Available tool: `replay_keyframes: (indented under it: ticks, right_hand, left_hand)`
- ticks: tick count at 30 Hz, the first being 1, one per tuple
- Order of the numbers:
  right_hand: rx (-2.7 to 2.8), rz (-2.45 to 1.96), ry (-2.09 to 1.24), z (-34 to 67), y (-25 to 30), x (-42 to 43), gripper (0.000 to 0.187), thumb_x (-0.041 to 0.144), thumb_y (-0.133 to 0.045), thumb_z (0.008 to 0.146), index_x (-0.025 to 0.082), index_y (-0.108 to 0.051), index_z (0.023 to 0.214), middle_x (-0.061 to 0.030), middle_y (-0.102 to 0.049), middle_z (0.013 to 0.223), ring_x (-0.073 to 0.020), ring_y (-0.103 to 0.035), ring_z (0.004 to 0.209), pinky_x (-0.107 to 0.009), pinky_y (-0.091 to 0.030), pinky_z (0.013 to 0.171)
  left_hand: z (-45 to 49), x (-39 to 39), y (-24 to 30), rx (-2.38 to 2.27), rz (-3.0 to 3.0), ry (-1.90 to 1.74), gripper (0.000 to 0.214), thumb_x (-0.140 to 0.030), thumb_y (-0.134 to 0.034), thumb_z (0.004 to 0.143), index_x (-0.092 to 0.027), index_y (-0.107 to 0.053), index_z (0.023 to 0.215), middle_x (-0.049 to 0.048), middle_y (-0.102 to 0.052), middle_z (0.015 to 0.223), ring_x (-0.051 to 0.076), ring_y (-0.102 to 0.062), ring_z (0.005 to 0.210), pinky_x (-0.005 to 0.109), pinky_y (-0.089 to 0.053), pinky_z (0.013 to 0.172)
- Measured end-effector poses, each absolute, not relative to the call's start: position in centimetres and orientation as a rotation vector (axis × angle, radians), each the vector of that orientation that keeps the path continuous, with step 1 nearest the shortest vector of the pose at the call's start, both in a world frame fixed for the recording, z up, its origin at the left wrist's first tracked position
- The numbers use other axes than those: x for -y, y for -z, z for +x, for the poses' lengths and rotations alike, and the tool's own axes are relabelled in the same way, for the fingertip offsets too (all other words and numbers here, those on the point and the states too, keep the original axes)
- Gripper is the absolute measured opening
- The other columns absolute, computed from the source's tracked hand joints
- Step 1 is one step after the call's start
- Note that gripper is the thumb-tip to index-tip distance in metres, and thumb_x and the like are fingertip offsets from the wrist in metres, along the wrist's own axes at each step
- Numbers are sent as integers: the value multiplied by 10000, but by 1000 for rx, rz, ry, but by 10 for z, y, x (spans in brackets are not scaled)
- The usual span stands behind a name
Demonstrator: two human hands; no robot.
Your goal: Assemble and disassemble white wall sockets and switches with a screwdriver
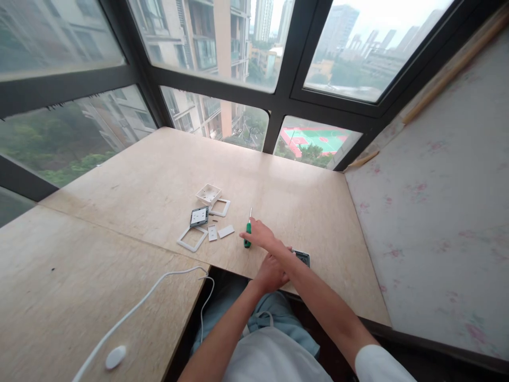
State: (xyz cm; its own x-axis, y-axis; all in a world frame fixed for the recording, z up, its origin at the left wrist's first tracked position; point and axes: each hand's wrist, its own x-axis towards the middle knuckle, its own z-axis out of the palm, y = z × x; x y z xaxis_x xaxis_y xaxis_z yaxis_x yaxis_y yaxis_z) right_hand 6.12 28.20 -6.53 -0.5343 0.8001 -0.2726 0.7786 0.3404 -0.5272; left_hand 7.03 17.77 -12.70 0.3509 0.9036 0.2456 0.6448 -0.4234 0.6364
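Observation:
My right arm crosses over my left. My right hand (260,233) is at a green-handled screwdriver (247,241), its thumb stretched across the handle and its fingers apart near the shaft, which points to the window. Below it, my left hand (271,273) has its fingers curled at the table's front edge. They appear to grip a dark socket module (303,258), partly hidden behind my right forearm. Left of the screwdriver lie a white back box (209,194), a socket module with a white face (199,217), two white frames (192,247) and small white plates (226,231).
A white cable (159,279) runs along the left part of the tabletop (99,249), beside a round white disc (115,357). A gap opens in the table before my lap. Windows stand behind the table, and a papered wall (433,212) on the right.

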Motion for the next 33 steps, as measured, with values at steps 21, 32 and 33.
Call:
replay_keyframes:
  ticks: [21, 32, 33]
  right_hand:
    - [2034, -1466, -924, 114, 44, -277, 293, 283, -490, 815, 188, -629, 1055, -63, -700, 965, -199, -648, 852, -325, -500, 785]
    - [1300, -1186, -935, 255, -8, -224, 488, 386, -761, 737, 182, -610, 1154, -77, -722, 964, -188, -678, 821, -302, -540, 680]
    - [1250, -1169, -922, 264, -8, -220, 488, 376, -773, 729, 181, -611, 1146, -79, -724, 959, -192, -681, 837, -293, -536, 667]
  left_hand:
    - [69, -177, 124, -1397, 2209, -768, 477, -471, -464, 953, -215, -478, 1355, 117, -547, 1361, 276, -470, 1292, 450, -384, 1041]
    - [69, -180, 131, -1417, 2250, -747, 570, -520, -412, 964, -223, -366, 1448, 135, -304, 1549, 275, -405, 1364, 443, -389, 1039]
    - [69, -180, 130, -1417, 2243, -745, 570, -523, -402, 966, -222, -366, 1449, 137, -291, 1554, 277, -408, 1363, 446, -388, 1041]
